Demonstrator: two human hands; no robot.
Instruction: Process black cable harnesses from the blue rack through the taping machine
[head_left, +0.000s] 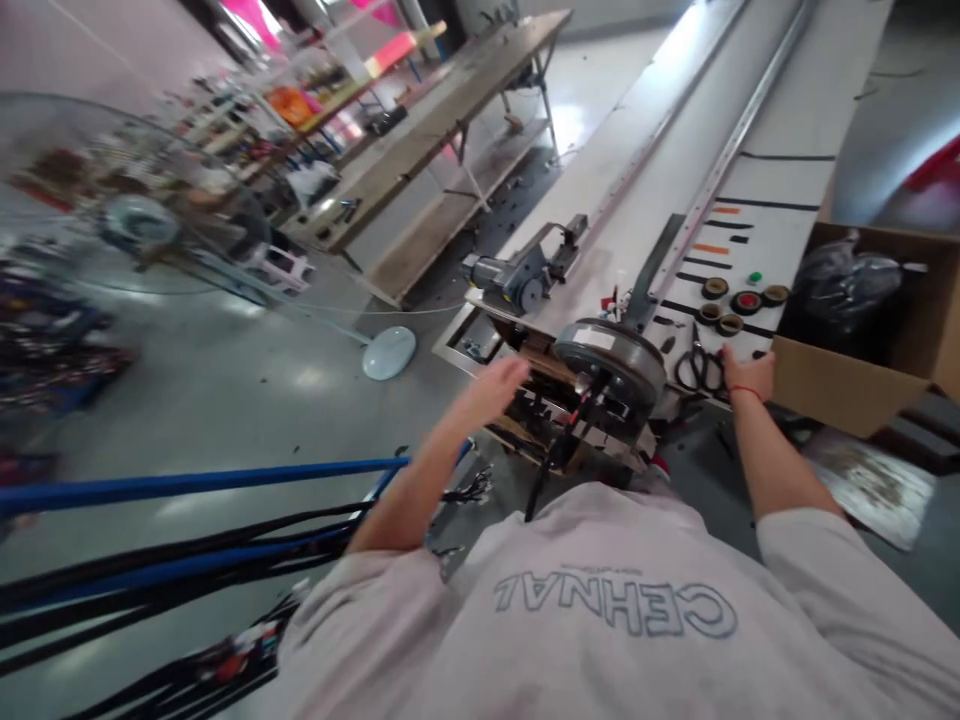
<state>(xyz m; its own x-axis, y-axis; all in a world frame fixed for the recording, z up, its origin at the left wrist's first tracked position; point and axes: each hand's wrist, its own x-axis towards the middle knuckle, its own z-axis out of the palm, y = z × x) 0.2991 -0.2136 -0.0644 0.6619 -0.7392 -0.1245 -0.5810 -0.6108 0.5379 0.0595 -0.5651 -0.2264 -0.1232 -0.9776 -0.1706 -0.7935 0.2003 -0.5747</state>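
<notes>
My left hand is raised left of the round grey machine wheel, slightly blurred, with its fingers loosely stretched and nothing visible in them. A dark bar with red marks points down from that wheel toward my body. At the near edge of the white worktable, my right hand rests with thumb and fingers apart. Just left of it lie black-handled scissors; I cannot tell whether the thumb touches them. Beyond the hand sit several rolls of tape, one with a red core.
A cardboard box holding a black plastic bag adjoins the table at right. Black strips and a green cap lie on the tabletop. A grey motor is mounted at left. Blue rails carrying black cables, and a large fan, stand further left.
</notes>
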